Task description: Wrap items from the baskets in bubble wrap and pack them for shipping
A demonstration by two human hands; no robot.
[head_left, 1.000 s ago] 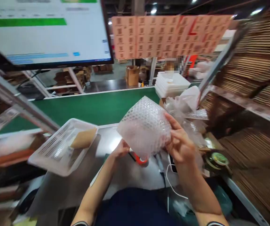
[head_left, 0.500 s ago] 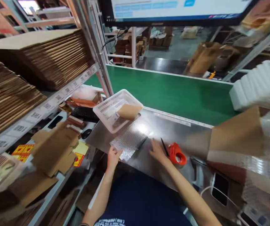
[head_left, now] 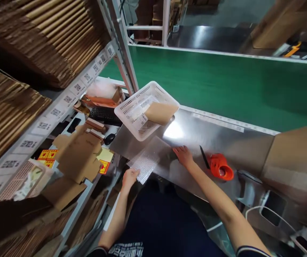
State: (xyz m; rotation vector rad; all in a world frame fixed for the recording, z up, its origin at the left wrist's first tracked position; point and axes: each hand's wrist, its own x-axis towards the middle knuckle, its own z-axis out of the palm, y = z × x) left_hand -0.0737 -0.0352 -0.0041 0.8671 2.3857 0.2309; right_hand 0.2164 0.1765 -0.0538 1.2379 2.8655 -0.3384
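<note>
A clear sheet of bubble wrap (head_left: 149, 157) lies on the metal table in front of me. My left hand (head_left: 130, 178) pinches its near left corner between thumb and fingers. At the sheet's far right corner rests my right hand (head_left: 183, 155), palm down with fingers stretched out; I cannot tell whether the fingertips press on the wrap. Just beyond the sheet stands a white plastic basket (head_left: 130, 111) holding a flat brown cardboard piece (head_left: 161, 112). To the right of my right hand lie a black pen-like or knife-like item (head_left: 204, 156) and an orange tape dispenser (head_left: 221, 167).
Behind the table runs a green conveyor belt (head_left: 223, 82). A shelf of flattened cartons (head_left: 62, 35) rises at the left, above an opened cardboard box (head_left: 78, 153) and a computer mouse (head_left: 109, 139). A scanner (head_left: 247, 189), a phone (head_left: 273, 207) and a large carton (head_left: 298, 157) are at the right.
The camera view has tilted down, so the monitor is out of sight. My left hand keeps its hold on the bubble wrap. My right hand has come to the sheet's far right corner.
</note>
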